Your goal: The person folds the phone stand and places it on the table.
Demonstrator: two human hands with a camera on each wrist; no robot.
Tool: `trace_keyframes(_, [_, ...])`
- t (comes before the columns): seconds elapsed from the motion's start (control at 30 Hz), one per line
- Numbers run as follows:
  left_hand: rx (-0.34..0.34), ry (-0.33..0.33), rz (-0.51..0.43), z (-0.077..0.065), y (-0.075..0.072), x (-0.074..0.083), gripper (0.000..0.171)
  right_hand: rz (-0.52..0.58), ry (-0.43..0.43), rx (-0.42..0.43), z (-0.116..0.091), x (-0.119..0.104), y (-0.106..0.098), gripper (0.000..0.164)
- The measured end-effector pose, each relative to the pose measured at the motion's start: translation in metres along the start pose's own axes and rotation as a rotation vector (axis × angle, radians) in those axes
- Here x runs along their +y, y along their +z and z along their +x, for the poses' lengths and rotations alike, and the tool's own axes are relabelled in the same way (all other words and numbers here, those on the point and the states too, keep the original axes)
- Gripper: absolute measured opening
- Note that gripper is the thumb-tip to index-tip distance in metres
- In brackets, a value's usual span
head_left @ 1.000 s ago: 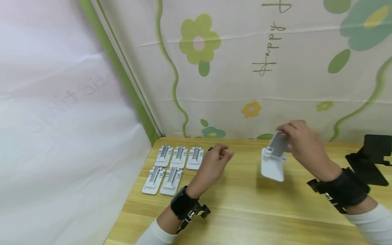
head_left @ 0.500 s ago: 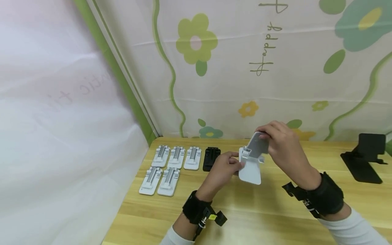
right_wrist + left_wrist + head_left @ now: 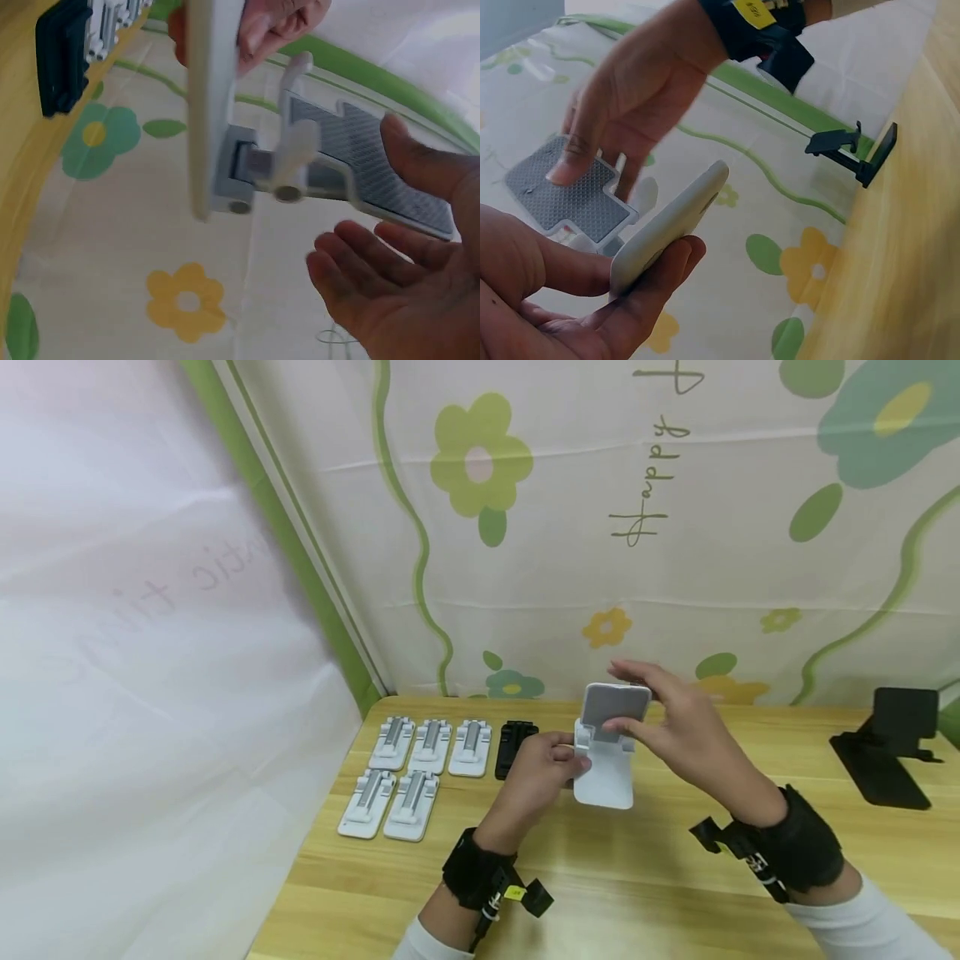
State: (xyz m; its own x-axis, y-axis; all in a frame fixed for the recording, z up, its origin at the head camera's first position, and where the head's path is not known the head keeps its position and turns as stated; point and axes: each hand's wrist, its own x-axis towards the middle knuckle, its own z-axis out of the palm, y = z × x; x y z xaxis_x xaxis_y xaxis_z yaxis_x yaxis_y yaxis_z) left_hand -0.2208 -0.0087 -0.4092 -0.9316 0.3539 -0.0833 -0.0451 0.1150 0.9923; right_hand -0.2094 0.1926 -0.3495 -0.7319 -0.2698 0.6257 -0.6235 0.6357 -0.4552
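Observation:
A white folding phone stand [image 3: 606,781] is held above the table, unfolded, its grey-padded plate [image 3: 615,703] raised. My left hand [image 3: 534,777] pinches the left edge of its base between thumb and fingers, as the left wrist view shows at the base [image 3: 667,225]. At the plate, my right hand [image 3: 686,739] has its thumb against the grey pad [image 3: 574,191]. The right-hand fingers are spread and loose; in the right wrist view the right hand [image 3: 405,292] shows a gap between most fingers and the plate's back.
Left on the wooden table [image 3: 637,893] lie several folded white phone stands [image 3: 393,743] in two rows. A folded black phone stand [image 3: 513,747] lies beside them, partly behind my left hand. At the far right stands an unfolded black phone stand [image 3: 892,747]. A patterned curtain [image 3: 540,568] hangs behind.
My right hand brought the white phone stand leftward, and my left hand took hold of its base. The plate now faces me more squarely. My right hand loosened from its top edge.

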Motion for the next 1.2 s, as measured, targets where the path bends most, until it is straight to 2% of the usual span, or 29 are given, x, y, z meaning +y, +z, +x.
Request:
trace_keyframes(0.1, [-0.01, -0.005, -0.025, -0.002, -0.003, 0.005, 0.039, 0.128, 0.094, -0.089, -0.001, 0.003, 0.002, 0.064])
trace_keyframes(0.23, [-0.02, -0.015, -0.044, -0.005, -0.005, 0.009, 0.038, 0.219, 0.156, -0.103, -0.004, 0.004, 0.006, 0.051])
trace_keyframes(0.57, [-0.017, -0.014, -0.052, -0.008, -0.008, 0.015, 0.036, 0.201, 0.228, -0.106, -0.007, 0.002, 0.01, 0.05])
trace_keyframes(0.73, [-0.019, -0.018, -0.047, -0.008, -0.008, 0.014, 0.036, 0.124, 0.205, -0.076, -0.007, 0.002, 0.013, 0.048])
trace_keyframes(1.0, [-0.019, -0.037, -0.1, -0.01, -0.007, 0.015, 0.036, 0.098, 0.082, 0.05, -0.006, 0.008, 0.019, 0.041])
trace_keyframes(1.2, [-0.023, -0.025, -0.091, -0.009, -0.007, 0.014, 0.036, 0.094, 0.053, 0.051, -0.003, 0.007, 0.018, 0.041])
